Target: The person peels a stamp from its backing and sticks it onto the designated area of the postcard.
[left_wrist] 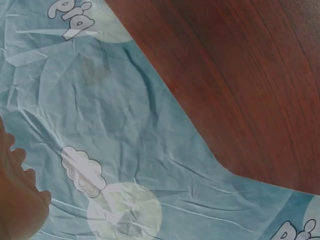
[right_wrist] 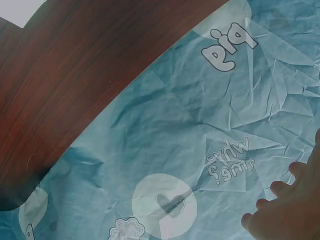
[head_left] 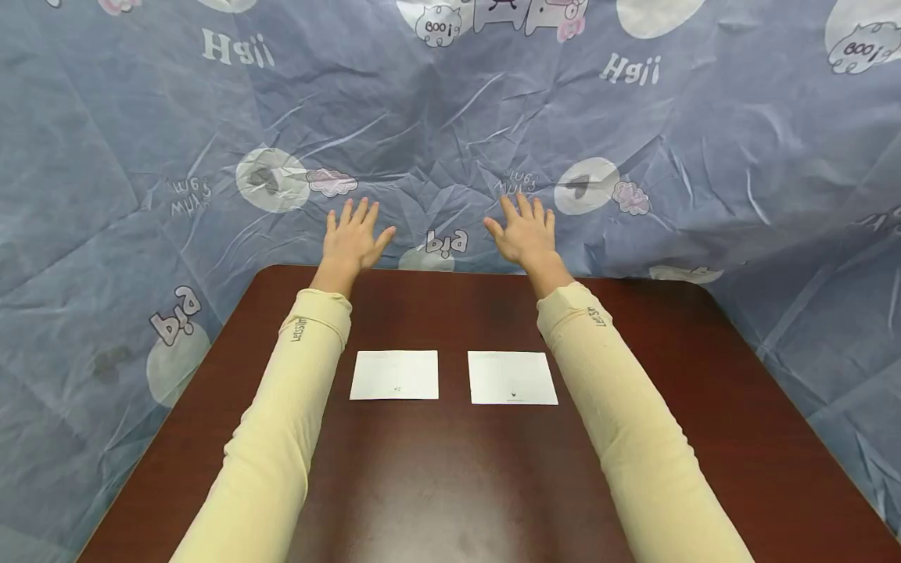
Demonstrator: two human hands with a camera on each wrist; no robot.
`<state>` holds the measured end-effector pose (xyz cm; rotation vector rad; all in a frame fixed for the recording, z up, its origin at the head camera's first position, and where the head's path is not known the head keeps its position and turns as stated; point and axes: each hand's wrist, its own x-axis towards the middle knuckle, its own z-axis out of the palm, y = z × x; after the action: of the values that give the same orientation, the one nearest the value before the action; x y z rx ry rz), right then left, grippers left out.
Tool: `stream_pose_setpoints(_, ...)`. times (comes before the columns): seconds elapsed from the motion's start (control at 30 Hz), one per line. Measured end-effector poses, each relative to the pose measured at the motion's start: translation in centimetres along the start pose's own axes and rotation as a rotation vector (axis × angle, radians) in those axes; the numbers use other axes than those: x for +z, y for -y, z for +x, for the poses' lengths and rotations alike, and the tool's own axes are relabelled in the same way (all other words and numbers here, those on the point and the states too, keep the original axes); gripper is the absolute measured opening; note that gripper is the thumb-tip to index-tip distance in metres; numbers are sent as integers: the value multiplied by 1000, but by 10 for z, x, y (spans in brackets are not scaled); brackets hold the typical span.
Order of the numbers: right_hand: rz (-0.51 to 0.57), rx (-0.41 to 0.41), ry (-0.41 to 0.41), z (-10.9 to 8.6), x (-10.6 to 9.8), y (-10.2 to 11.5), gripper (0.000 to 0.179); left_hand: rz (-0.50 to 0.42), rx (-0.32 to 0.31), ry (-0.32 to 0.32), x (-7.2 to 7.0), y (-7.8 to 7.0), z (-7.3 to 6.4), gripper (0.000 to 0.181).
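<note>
Both arms, in pale yellow sleeves, reach forward past the table's far edge. My left hand [head_left: 349, 240] is held up with its fingers spread and straight, and it holds nothing. Likewise my right hand [head_left: 525, 232] has its fingers spread and touches no object. In the left wrist view part of the left hand [left_wrist: 20, 195] shows at the lower left. The right hand [right_wrist: 292, 205] appears at the lower right of the right wrist view. Two white sheets of paper lie on the table between the forearms: a left sheet [head_left: 395, 371] and a right sheet [head_left: 511, 375], each with a small mark near its lower edge.
The dark red-brown wooden table [head_left: 450, 461] has rounded far corners. A wrinkled blue-grey printed cloth [head_left: 450, 102] hangs behind it and shows along both sides. In the right wrist view a corner of white paper [right_wrist: 20, 10] lies at the top left.
</note>
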<state>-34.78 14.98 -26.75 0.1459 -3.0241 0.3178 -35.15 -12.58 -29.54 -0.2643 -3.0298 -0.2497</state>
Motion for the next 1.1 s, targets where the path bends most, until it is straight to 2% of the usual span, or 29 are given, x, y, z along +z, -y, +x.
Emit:
stream_pose_setpoints(0.17,14,-5,-22,-2,2,-4,66,-17,31,-8,-1,-7,0,67)
stream_pose_setpoints(0.3,40,-11,-52,-6,6,-6,67,-67,78,-50,2,-13,0,67)
stream_pose_setpoints(0.57,117,-80,-111,-23,17,-2,70,-223,164,-138,19,-10,-12,65)
stream_pose_setpoints(0.77,158,-155,-198,-45,29,0,66,-382,226,-308,36,-9,-31,54)
stream_pose_setpoints(0.9,200,-202,-224,-61,36,2,65,-510,271,-432,42,-18,-43,45)
stream_pose_setpoints(1.1,250,-274,-260,-87,38,4,64,-716,364,-612,43,-34,-61,37)
